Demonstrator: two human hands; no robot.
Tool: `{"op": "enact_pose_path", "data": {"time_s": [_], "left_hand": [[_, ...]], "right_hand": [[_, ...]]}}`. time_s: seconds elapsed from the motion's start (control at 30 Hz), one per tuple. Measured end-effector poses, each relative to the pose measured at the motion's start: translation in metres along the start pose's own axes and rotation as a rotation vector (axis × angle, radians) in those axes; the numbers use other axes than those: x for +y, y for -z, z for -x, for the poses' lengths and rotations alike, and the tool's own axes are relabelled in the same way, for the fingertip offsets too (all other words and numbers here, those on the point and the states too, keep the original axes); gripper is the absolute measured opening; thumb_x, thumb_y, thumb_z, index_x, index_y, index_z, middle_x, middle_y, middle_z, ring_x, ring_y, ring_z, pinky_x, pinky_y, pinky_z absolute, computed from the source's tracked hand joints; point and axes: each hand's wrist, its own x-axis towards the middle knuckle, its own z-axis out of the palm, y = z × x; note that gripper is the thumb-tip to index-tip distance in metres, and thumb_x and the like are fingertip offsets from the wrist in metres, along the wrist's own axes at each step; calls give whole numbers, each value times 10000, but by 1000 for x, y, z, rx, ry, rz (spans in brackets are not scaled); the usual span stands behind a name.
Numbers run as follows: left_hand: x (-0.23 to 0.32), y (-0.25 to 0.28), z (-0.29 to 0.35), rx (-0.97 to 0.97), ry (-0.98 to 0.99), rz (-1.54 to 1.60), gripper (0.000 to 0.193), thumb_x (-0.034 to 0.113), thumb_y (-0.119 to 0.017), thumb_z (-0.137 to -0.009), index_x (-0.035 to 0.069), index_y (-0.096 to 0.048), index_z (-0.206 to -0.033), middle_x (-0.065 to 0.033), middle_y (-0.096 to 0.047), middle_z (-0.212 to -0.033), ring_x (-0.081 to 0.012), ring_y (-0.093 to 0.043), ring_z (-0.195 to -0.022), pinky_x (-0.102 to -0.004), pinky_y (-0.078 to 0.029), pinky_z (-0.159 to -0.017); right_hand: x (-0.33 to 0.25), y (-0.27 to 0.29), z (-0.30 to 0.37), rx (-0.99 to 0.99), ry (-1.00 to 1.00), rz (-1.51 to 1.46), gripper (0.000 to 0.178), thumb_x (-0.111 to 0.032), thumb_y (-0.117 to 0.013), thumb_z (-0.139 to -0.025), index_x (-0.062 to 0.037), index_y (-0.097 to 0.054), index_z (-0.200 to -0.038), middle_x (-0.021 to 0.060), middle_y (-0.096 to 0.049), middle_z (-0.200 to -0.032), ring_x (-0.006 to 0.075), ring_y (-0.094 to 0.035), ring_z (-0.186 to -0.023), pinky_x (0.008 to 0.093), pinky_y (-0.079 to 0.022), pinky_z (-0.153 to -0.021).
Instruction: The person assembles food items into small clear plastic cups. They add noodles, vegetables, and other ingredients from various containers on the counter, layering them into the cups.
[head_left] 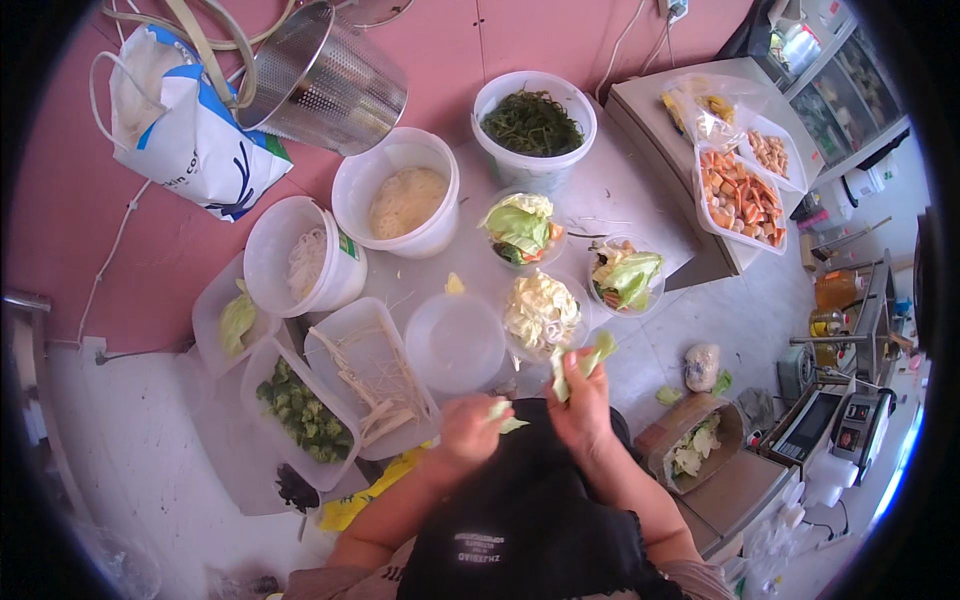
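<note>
My left hand [475, 428] is closed on a torn piece of pale green lettuce leaf [508, 418] in front of my black apron. A larger piece of lettuce leaf [598, 352] is gripped in my right hand [584, 405], just beside a clear bowl heaped with pale yellow leaves [543, 310]. Behind that stand two filled bowls, one topped with a green leaf [520, 222] over mixed vegetables, the other with leafy greens and sliced pieces [628, 276]. Left of the leaf-heaped bowl sits a round translucent bowl [455, 342] with no food visible inside.
On the left are tubs of broccoli [305, 410], pale sticks [375, 385] and white noodles [308, 262]. Farther back stand a seaweed bucket [532, 122] and a perforated steel pot [330, 85]. Right are a tray of orange-edged pieces [740, 195] and a carton of leaves [697, 447].
</note>
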Motion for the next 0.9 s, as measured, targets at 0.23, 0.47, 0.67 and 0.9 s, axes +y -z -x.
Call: {"op": "enact_pose_path", "data": {"time_s": [0.23,0.47,0.67,0.9], "left_hand": [[-25,19,-18,133,829,473,146,31,-572,-842,11,-524,-978,-69,-509,-782,-126,-529,-613,-289,-469,-567],[11,3,-48,-715,654,361,229,88,-673,-784,21,-556,-968,-133,-616,-872,-246,-621,-757,-288,-478,-662],[11,-47,-45,-695,749,464,272,47,-690,-773,5,-547,-1000,-100,-621,-902,-133,-607,-801,-273,-487,-717],[11,-151,-126,-652,1,-48,390,19,-611,-758,84,-547,-1137,-148,-455,-1274,-322,-446,-1186,-410,-400,-957]], "right_hand": [[-7,39,-68,64,852,1439,523,-64,-653,-789,-52,-384,-1238,98,-485,-1070,118,-516,-704,248,-462,-607],[-39,18,-4,-685,507,1298,337,-192,-706,-775,-19,-558,-1024,129,-592,-890,171,-580,-735,312,-468,-665],[-61,45,-12,-488,331,1168,202,-193,-691,-797,-22,-590,-833,110,-588,-712,165,-563,-628,273,-454,-595],[-141,119,-74,182,320,464,126,-210,-562,-896,-121,-517,-819,-26,-557,-686,67,-498,-550,196,-355,-453]]}}
